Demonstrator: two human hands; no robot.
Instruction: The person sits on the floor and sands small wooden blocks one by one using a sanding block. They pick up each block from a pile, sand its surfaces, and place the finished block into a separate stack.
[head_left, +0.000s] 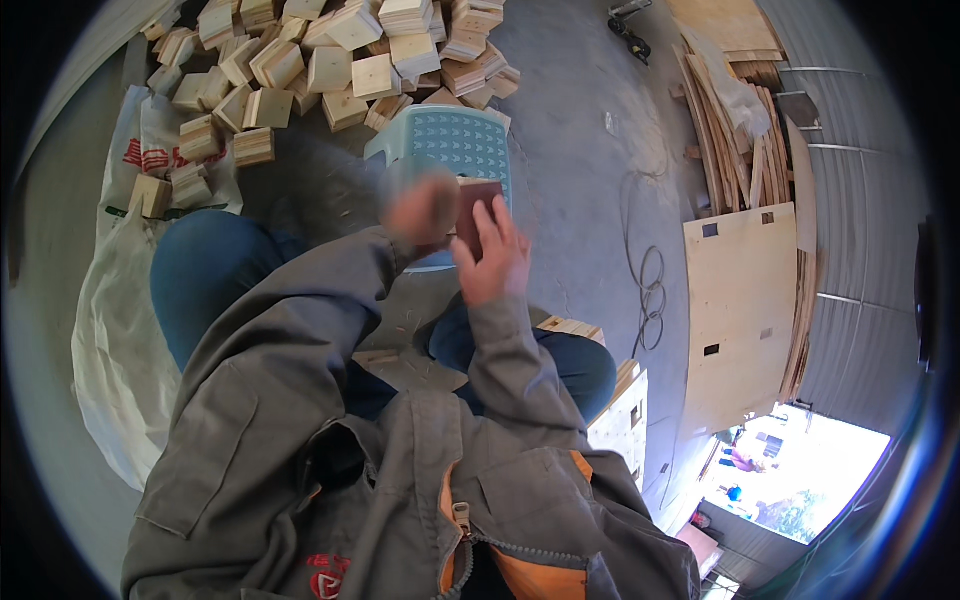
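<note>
Evidently, both hands were raised in front of the chest, over the near edge of one pale blue plastic stool (pixel 455 140). The right hand (pixel 490 255) had its fingers half curled against a single dark reddish-brown flat piece (pixel 478 205), gripping it by the near edge and face. The left hand (pixel 425 210) was motion-blurred; how far its fingers were closed I cannot tell, though it sat touching the piece's left side. That piece looked thin, stiff and light, best pinched by its edges. Far left lay a heap of several dozen pale wooden blocks (pixel 330 70); one white sack (pixel 115 300) lay to the left.
</note>
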